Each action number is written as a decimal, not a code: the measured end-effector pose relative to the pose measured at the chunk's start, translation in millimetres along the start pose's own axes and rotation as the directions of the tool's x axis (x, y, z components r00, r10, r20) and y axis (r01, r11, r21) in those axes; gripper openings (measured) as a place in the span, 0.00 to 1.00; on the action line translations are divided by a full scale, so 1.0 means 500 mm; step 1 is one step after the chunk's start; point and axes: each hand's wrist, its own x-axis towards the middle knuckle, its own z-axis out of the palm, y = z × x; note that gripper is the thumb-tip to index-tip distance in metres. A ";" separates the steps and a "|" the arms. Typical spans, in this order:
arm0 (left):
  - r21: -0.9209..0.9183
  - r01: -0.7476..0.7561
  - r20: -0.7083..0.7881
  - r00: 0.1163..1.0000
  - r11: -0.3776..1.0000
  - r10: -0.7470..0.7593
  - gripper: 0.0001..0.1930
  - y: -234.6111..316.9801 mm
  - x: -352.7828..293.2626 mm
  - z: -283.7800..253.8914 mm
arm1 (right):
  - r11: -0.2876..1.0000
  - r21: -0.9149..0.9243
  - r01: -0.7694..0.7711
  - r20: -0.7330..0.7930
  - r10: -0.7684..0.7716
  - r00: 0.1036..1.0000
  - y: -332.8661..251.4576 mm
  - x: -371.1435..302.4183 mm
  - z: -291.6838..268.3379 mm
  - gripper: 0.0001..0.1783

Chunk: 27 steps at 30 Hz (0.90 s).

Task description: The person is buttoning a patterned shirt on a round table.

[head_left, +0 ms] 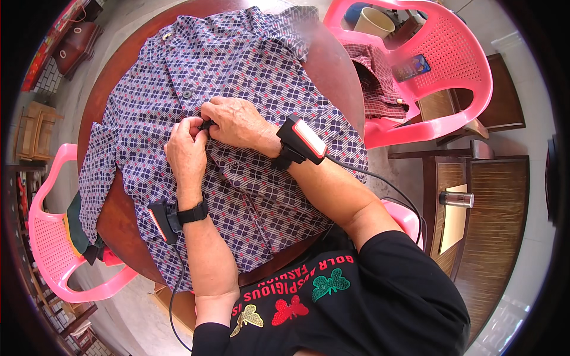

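Observation:
A checked shirt [237,77], navy, white and red, lies spread front up, its collar toward the far side. My left hand [187,148] and my right hand [237,121] meet at its front placket, fingers closed in a pinch. Between their fingertips shows a small dark button [206,124], partly covered by the fingers. Farther up the placket, another dark button [187,94] is in plain sight. Both wrists wear black straps with box-like devices and cables.
Under the shirt is a round brown table [332,65]. A pink plastic chair [469,53] at the right bears a red checked garment [380,86] and a phone-like thing [412,68]. Another pink chair [50,237] stands at the left, and a wooden cabinet [493,219] at the right.

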 end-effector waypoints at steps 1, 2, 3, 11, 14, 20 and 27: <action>0.000 0.001 0.000 1.000 1.000 -0.001 0.10 0.000 0.000 0.000 | 1.000 0.001 0.001 -0.002 -0.001 1.000 0.000 0.000 0.000 0.12; -0.002 -0.001 -0.001 1.000 1.000 0.001 0.10 0.000 -0.001 -0.001 | 1.000 0.002 0.001 -0.001 -0.001 1.000 0.000 -0.001 0.001 0.12; -0.005 -0.003 -0.004 1.000 1.000 0.002 0.10 0.000 -0.001 -0.002 | 1.000 0.002 0.002 -0.001 -0.002 1.000 -0.001 -0.001 0.001 0.12; 0.019 0.011 0.015 1.000 1.000 -0.011 0.12 0.005 0.000 -0.004 | 1.000 0.008 0.027 -0.019 -0.026 0.999 0.008 0.000 0.005 0.12; 0.052 0.013 0.021 1.000 0.999 -0.015 0.12 0.015 -0.001 -0.007 | 0.999 0.047 -0.013 0.022 0.012 1.000 0.006 0.002 -0.002 0.12; 0.056 0.025 -0.013 1.000 0.998 -0.024 0.13 0.007 0.002 -0.004 | 0.999 0.037 0.036 0.009 -0.037 0.999 0.010 0.000 -0.002 0.14; 0.031 -0.048 -0.138 0.989 0.998 0.052 0.12 -0.014 -0.012 0.019 | 0.995 0.097 0.009 0.096 -0.019 0.995 0.010 0.001 -0.012 0.16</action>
